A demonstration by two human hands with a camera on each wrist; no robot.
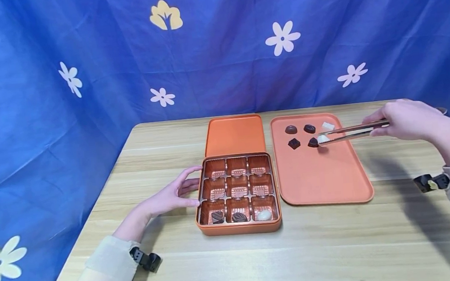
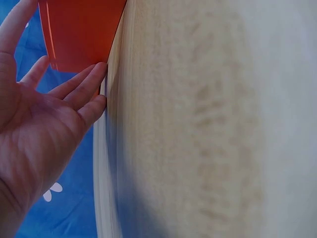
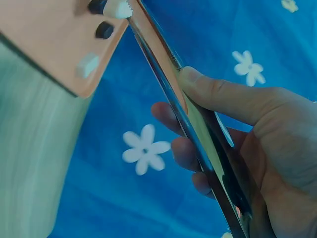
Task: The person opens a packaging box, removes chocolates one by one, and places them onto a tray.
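Observation:
My right hand (image 1: 414,117) grips metal tongs (image 1: 364,126) between thumb and fingers, over the right edge of the pink tray (image 1: 322,181). The tongs' tips stand on either side of a white chocolate (image 1: 323,138), beside a dark pointed one (image 1: 313,142). In the right wrist view the white piece (image 3: 118,8) shows right at the serrated tips. My left hand (image 1: 169,198) touches the left side of the orange box (image 1: 239,229), fingers extended and thumb spread. That box has nine compartments; its front row holds two dark chocolates (image 1: 217,217) and a white one (image 1: 264,215).
Behind the box lies an orange lid (image 1: 236,135). Toward the tray's back are dark chocolates (image 1: 291,129) and a white block-shaped one (image 1: 328,126). The wooden table (image 1: 237,266) ends at a blue flowered cloth (image 1: 216,46).

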